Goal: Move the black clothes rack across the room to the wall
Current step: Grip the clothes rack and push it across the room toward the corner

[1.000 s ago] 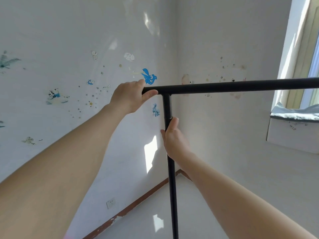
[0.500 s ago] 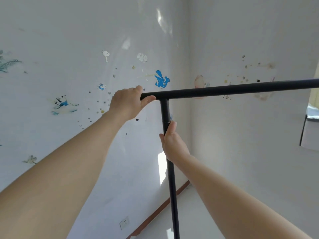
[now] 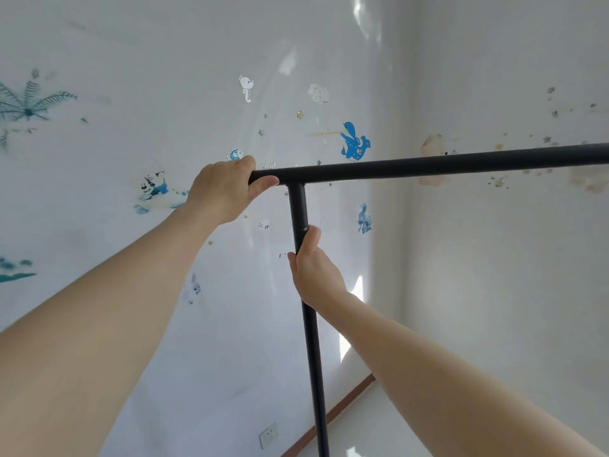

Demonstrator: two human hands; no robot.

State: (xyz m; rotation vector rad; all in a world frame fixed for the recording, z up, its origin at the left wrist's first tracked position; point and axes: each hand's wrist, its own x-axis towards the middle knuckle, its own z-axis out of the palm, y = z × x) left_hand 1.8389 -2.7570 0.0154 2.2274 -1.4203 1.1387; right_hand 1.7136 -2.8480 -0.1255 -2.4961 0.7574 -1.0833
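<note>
The black clothes rack (image 3: 428, 166) stands in front of the person, close to the corner where the decorated wall (image 3: 131, 77) on the left meets a plainer wall on the right; its top bar runs from the left hand out past the right edge of the view, and its upright post (image 3: 313, 357) drops from the T-joint down out of the frame, so its feet cannot be seen. The left hand (image 3: 222, 189) is wrapped over the short end of the top bar, fingers on top and thumb tucked beneath, while the right hand (image 3: 313, 265) is clamped round the post a little below the joint, thumb pointing up along it. This split hold looks deliberate: one hand high on the bar steers and keeps the frame from tipping, and the other on the post takes the weight or pushes it along, which suits carrying a tall, light, top-heavy frame. Both arms are stretched forward, keeping the rack away from the body. Judging by how near the wall seems, the move appears to be well along. A wall socket (image 3: 268, 435) sits low above the brown skirting board (image 3: 342, 404). The wall carries faded stickers, among them a blue dolphin (image 3: 354, 143) and a palm tree (image 3: 28, 103), but no brand, label or readable writing shows anywhere.
</note>
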